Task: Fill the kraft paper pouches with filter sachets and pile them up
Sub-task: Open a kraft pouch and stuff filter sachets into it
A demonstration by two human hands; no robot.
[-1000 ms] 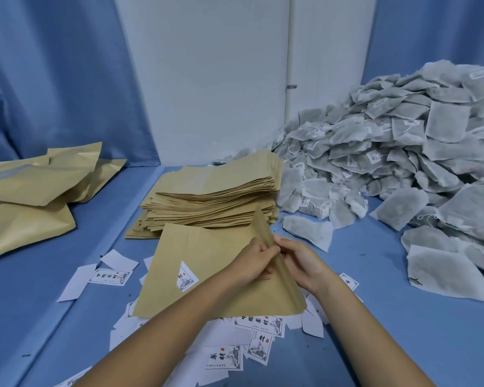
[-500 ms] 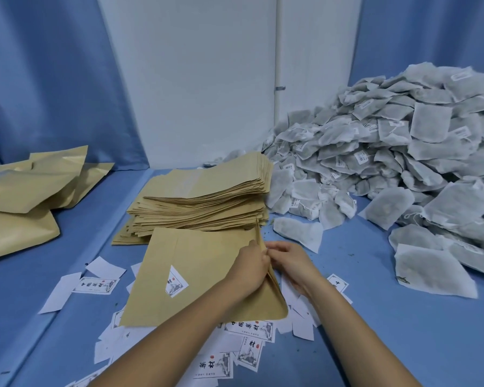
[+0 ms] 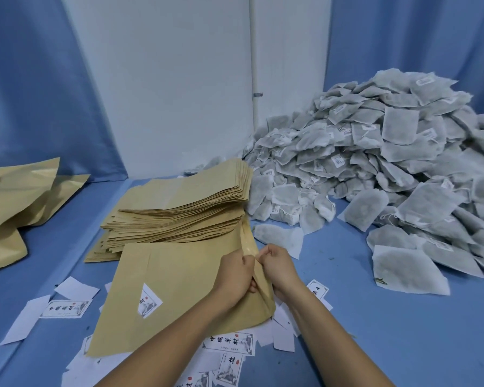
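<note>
We hold one kraft pouch (image 3: 179,289) flat at the front middle of the bench (image 3: 389,331), mouth turned toward the sachet heap (image 3: 375,169) at the right edge, left hand (image 3: 236,272) and right hand (image 3: 280,268) each pinching one lip to part it, we judge, for filling.

Two hands (image 3: 236,270) (image 3: 278,268), one held pouch (image 3: 179,286)

packing workshop | heaped filter sachets (image 3: 375,169) | stacked kraft pouches (image 3: 185,202) | loose labels (image 3: 65,309) | blue-draped table (image 3: 389,331)
</note>
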